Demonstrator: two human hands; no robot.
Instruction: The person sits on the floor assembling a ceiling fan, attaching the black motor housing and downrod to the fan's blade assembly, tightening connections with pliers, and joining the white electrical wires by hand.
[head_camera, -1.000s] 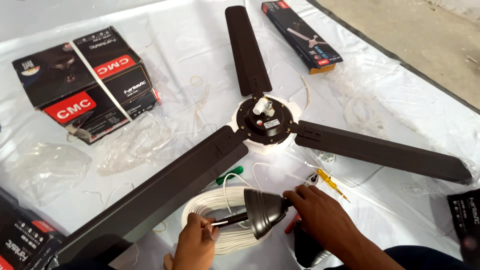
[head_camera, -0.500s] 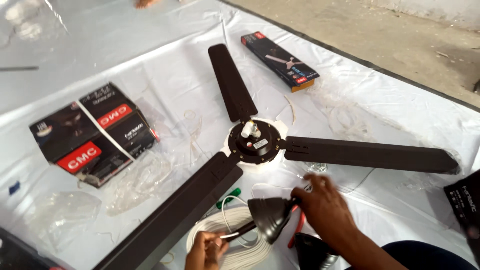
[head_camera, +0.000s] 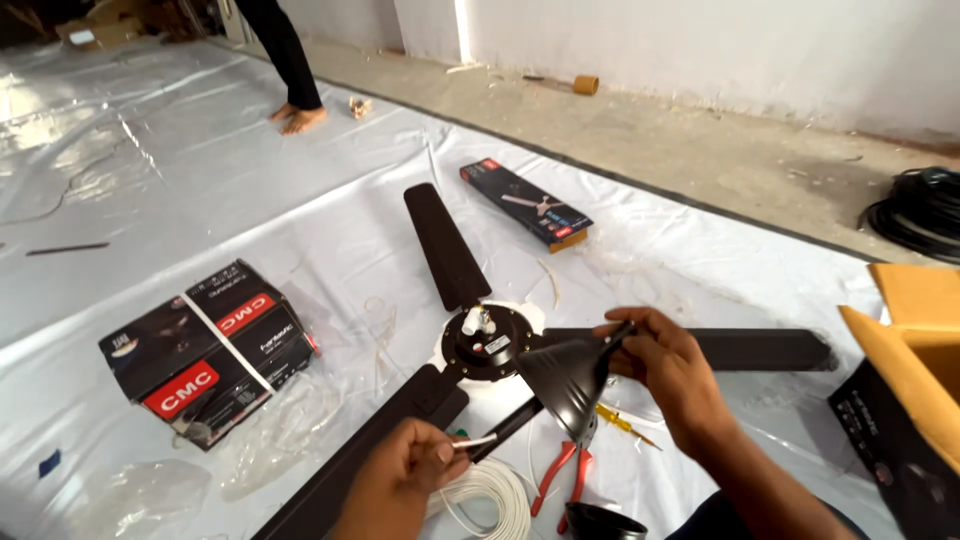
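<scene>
Canopy cover (head_camera: 568, 378), a dark cone of smooth, slightly glossy metal or plastic, sits threaded on a slim dark downrod (head_camera: 510, 428) and is held in the air just in front of the ceiling fan's motor hub (head_camera: 487, 343). The right hand (head_camera: 668, 368) grasps the cone by its narrow upper end, fingers wrapped round it, apparently to steady it on the rod. The left hand (head_camera: 400, 478) is clenched on the rod's lower end, pinching a white wire (head_camera: 474, 441) that sticks out of the tube, which looks like a way to keep the lead from slipping back inside.

Just nearer than the hub lies a coil of white cable (head_camera: 493, 497), with red-handled pliers (head_camera: 562, 478) beside it and a yellow-handled screwdriver (head_camera: 622, 423) to the right of those. From the hub three long flat matte brown blades (head_camera: 443, 244) spread over a crinkled white plastic sheet (head_camera: 150, 200). Left of the hub stands a strapped black cardboard box (head_camera: 205, 350); beyond it lies a long flat box (head_camera: 526, 204). Far beyond the hub, a person's bare feet (head_camera: 297, 118) stand at the sheet's edge.
</scene>
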